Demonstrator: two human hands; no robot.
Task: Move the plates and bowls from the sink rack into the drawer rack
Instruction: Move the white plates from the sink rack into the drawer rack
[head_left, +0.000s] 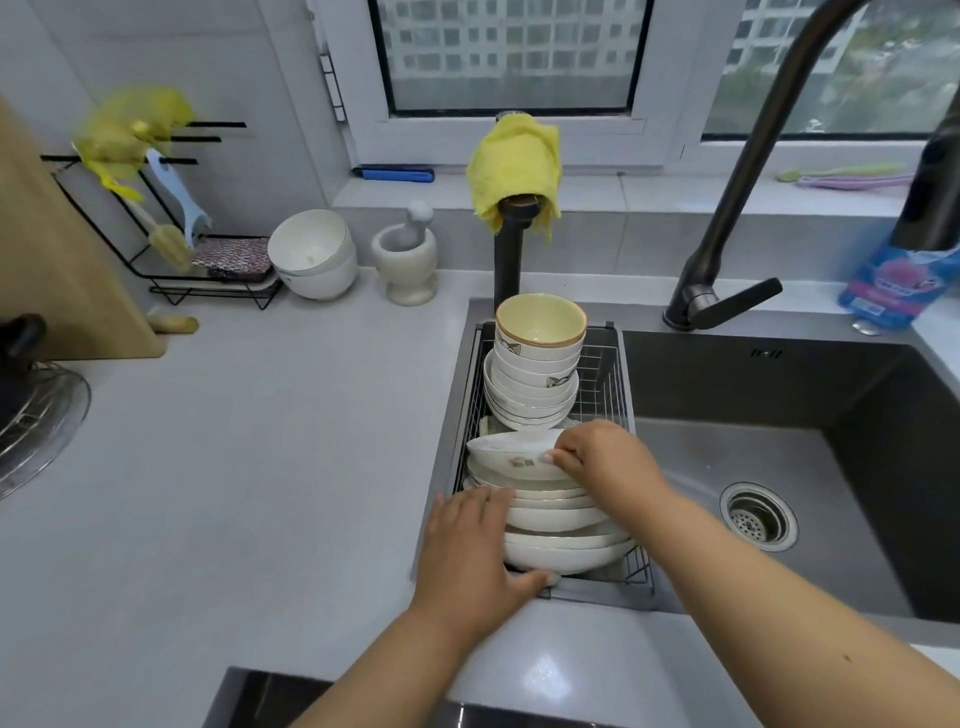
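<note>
Hands (470, 545) on racked plates (561, 530)

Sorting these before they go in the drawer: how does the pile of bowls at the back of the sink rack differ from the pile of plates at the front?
The bowl stack is tall, deep-sided and untouched; the plate stack is wider and shallower, with both hands on it. The top bowl is yellow inside; the plates are white. Both sit in the sink rack.

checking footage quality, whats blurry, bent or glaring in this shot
Head view: wide-angle bending curves the faucet and counter edges; the yellow bag on the left and blue bottle at right are smeared; soft daylight from the window, faint glare on the near counter; both hands sharp.
</note>
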